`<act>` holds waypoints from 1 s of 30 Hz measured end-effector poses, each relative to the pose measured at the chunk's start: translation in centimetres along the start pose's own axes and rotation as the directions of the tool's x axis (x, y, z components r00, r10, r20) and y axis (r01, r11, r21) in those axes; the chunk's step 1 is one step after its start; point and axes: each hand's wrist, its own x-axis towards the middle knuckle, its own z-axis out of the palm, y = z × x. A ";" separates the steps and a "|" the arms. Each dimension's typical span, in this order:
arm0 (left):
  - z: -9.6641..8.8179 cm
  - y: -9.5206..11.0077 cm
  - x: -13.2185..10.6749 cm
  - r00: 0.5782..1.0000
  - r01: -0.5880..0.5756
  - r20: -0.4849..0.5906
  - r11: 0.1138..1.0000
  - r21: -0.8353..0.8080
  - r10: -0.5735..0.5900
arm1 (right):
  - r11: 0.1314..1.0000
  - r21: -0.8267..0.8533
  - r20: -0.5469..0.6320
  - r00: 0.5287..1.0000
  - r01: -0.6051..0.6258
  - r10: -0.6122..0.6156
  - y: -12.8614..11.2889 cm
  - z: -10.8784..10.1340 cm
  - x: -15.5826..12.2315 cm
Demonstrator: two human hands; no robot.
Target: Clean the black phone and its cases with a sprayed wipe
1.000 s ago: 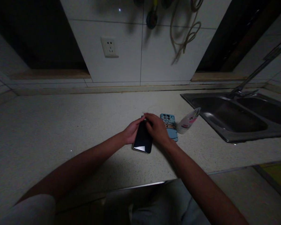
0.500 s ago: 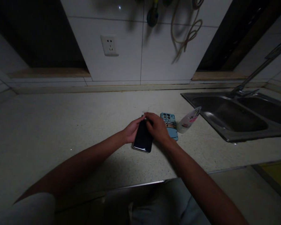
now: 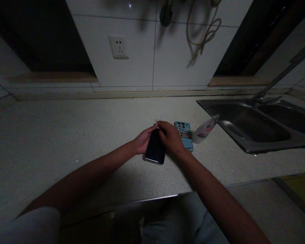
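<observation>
A sky-blue phone case (image 3: 183,136) with cartoon print, beside a black smartphone (image 3: 155,146).

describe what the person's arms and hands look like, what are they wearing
A white sleeve ends on the left arm, and the forearms below it are bare. The left hand and right hand are gloveless, with no watch or ring visible. Pale grey-blue clothing covers the lap.

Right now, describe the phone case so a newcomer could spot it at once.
From the steel double sink, go left past a white squeeze tube. The phone case lies just beside the right hand. It is light blue and printed, unlike the black smartphone.
</observation>
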 end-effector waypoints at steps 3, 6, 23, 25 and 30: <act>-0.4 0.0 0.2 1.000 -0.003 0.009 1.000 -0.011 0.003 | 1.000 0.001 0.004 1.000 -0.001 0.001 0.0 0.0 0.0; -0.8 -0.1 0.4 0.999 -0.011 0.030 1.000 -0.011 0.011 | 1.000 0.005 0.001 1.000 -0.002 0.002 0.0 -0.1 0.0; -0.6 0.0 0.3 0.999 0.018 0.046 1.000 -0.006 -0.018 | 1.000 -0.006 -0.002 1.000 -0.009 0.009 -0.1 0.0 -0.1; -0.5 0.1 0.3 0.999 0.022 0.041 1.000 -0.020 -0.021 | 1.000 -0.007 0.002 1.000 -0.008 0.008 -0.1 0.0 -0.1; -0.3 0.1 0.3 0.999 0.029 0.027 0.999 -0.018 -0.029 | 1.000 -0.019 0.006 1.000 -0.015 0.015 -0.1 0.0 0.0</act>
